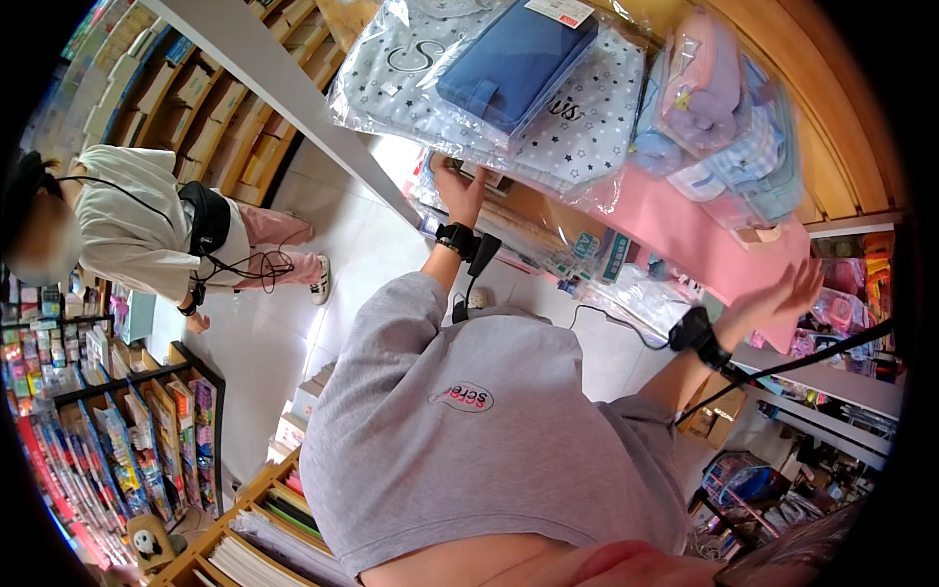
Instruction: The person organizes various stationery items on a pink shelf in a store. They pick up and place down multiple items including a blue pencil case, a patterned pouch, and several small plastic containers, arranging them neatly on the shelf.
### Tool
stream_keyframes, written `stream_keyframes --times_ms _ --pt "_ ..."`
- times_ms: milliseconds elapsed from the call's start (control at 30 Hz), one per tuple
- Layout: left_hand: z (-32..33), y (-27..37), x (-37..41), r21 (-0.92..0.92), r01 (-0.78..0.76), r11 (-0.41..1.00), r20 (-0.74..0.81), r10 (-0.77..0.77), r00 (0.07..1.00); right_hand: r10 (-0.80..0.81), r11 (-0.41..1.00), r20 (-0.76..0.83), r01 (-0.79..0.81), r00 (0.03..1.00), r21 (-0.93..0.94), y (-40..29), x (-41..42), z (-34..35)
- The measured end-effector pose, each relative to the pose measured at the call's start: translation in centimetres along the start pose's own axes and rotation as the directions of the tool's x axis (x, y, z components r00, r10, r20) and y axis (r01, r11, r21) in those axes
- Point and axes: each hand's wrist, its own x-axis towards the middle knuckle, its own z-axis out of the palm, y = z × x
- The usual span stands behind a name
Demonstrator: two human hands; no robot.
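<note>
My left hand (461, 192) reaches under the near edge of a clear plastic bag holding star-patterned grey fabric (587, 139). Its fingertips are by a small dark item, partly hidden, and I cannot tell whether they grip it. A blue zippered case or pouch (506, 70) in clear wrap lies on that bag. My right hand (781, 297) is beside the right end of a pink shelf board (660, 213), fingers apart with nothing in them. Wrapped pastel pencil pouches (704, 95) are piled on the board. Below it are clear plastic document sleeves (638, 297).
A person (147, 213) in a white top stands to the left on the tiled floor (271, 359). Wooden bookshelves (205, 110) and a stationery rack (139, 440) are on that side. A black cable (792, 363) runs past my right forearm. A cardboard box (715, 414) sits lower right.
</note>
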Motion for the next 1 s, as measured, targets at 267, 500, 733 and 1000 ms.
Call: stream_keyframes --times_ms 267,500,733,1000 --pt "-1.3 2.6 -2.8 -0.103 0.064 0.993 0.089 -0.055 0.995 0.011 0.986 0.009 -0.012 1.000 0.163 5.8 -6.0 -12.2" --pt "-1.3 5.0 -5.7 -0.125 0.159 0.979 0.238 -0.126 0.963 0.468 0.881 0.306 -0.408 0.829 -0.239 12.1 -14.1 -15.1" --pt "-3.8 7.3 -15.2 -0.150 0.433 0.889 0.391 -0.348 0.852 0.277 0.828 0.392 -0.012 0.877 -0.560 16.6 -14.7 -12.5" --pt "-7.2 6.1 -21.7 -0.085 0.295 0.952 0.424 -0.233 0.875 0.346 0.776 0.318 -0.078 0.883 -0.626 18.0 -15.8 -9.9"
